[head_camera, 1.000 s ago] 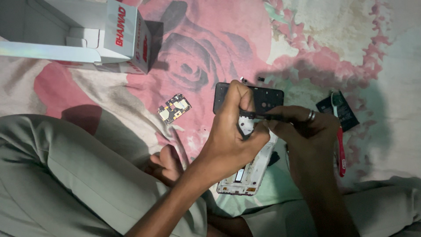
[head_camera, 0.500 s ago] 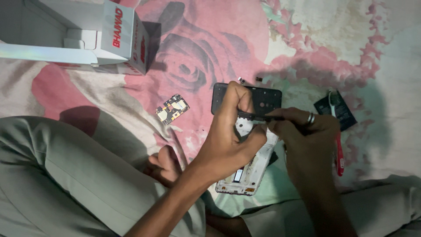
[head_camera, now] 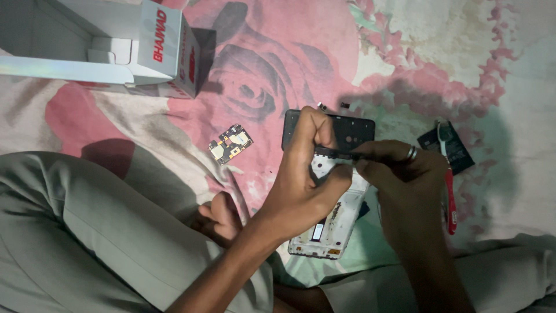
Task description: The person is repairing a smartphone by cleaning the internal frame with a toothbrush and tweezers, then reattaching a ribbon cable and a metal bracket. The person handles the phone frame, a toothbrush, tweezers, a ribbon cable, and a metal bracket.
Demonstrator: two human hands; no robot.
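Here the left hand (head_camera: 307,174) clamps the bared white phone frame (head_camera: 330,229), right of the small circuit board (head_camera: 230,144), while the right hand (head_camera: 399,174) pinches a thin dark tool (head_camera: 341,155) onto it; light, stiff, likely fragile, best gripped by its edges.

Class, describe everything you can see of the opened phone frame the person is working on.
The phone frame is a pale, white-looking shell, apparently plastic, with its inside facing up and small cut-outs and fittings near its lower end. It lies tilted over the floral cloth, lower end toward the person. The left hand grips its upper part, hiding much of it. The right hand holds a thin dark tool to its top. A dark panel lies just beyond.
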